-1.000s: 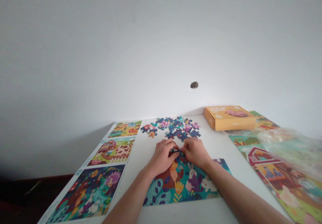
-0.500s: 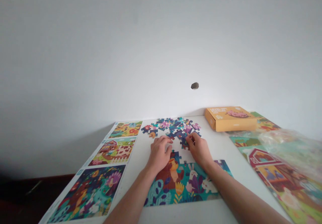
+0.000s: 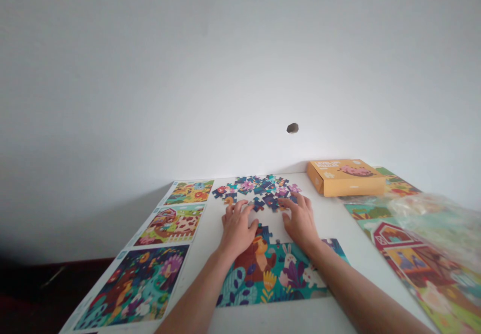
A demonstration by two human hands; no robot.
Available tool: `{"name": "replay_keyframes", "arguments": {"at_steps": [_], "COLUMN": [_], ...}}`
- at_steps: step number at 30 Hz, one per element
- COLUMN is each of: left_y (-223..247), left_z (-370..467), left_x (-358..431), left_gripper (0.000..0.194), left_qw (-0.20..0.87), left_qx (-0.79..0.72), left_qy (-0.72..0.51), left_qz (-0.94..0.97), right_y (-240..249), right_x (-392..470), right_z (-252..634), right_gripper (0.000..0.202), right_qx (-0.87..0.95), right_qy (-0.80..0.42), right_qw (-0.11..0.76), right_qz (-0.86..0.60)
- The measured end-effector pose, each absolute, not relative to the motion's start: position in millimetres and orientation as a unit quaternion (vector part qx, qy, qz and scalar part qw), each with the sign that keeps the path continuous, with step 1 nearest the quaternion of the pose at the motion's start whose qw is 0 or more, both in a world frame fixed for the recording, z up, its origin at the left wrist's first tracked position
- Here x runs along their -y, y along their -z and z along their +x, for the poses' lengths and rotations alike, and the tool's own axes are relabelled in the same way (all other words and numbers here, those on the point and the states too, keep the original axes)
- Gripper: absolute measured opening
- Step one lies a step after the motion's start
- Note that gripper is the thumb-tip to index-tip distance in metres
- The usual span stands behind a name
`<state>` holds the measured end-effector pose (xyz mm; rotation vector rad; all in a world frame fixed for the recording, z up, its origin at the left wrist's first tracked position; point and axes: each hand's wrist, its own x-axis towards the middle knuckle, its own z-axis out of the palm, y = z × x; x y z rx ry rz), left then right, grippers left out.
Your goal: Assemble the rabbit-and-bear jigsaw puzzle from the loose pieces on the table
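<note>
A partly joined puzzle (image 3: 278,274) with a bear, rabbits and plants lies on the white table. Beyond it is a heap of loose puzzle pieces (image 3: 263,186), mostly dark blue, teal and purple. My left hand (image 3: 238,228) hovers or rests just above the puzzle's upper left part, fingers spread, with nothing in it. My right hand (image 3: 299,221) is on the other side, its fingers apart and the fingertips at the right front edge of the heap. A dark blue piece (image 3: 257,204) lies between the two hands.
On the left lies a sheet with three pictures (image 3: 165,224). A yellow puzzle box (image 3: 347,179) stands at the back right. Farm-themed sheets (image 3: 417,259) and crumpled clear plastic (image 3: 432,214) are on the right. A white wall (image 3: 225,73) rises behind the table.
My right hand's thumb and fingers have parted, and the piece they pinched is no longer between them. My left hand's fingers have spread and shifted slightly left, away from the loose pieces.
</note>
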<state>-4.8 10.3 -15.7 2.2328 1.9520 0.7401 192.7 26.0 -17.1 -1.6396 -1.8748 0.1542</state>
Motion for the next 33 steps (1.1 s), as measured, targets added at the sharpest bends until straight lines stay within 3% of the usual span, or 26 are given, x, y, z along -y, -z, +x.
{"name": "replay_keyframes", "arguments": {"at_steps": [5, 11, 21, 27, 33], "left_y": [17.5, 15.8, 15.3, 14.1, 13.2], "left_z": [-5.3, -4.8, -3.2, -2.5, -2.0], "left_x": [-10.7, -10.8, -9.0, -9.2, -9.8], "left_gripper": [0.026, 0.019, 0.027, 0.031, 0.03], "left_qw": [0.049, 0.049, 0.04, 0.042, 0.038], "left_qx": [-0.643, -0.659, -0.657, -0.657, -0.658], "left_qy": [-0.244, -0.243, -0.234, -0.23, -0.227], "left_qz": [0.724, 0.71, 0.716, 0.717, 0.717], "right_y": [11.7, 11.6, 9.4, 9.5, 9.6], "right_x": [-19.4, -19.8, -21.4, -22.4, -23.3], "right_z": [188.3, 191.1, 191.2, 189.5, 191.3], "right_gripper": [0.026, 0.019, 0.017, 0.037, 0.024], "right_qx": [0.74, 0.711, 0.734, 0.725, 0.729], "right_qy": [-0.068, -0.046, -0.075, -0.065, -0.071], "right_qw": [0.27, 0.244, 0.228, 0.215, 0.215], "right_qz": [-0.612, -0.658, -0.635, -0.651, -0.646]}}
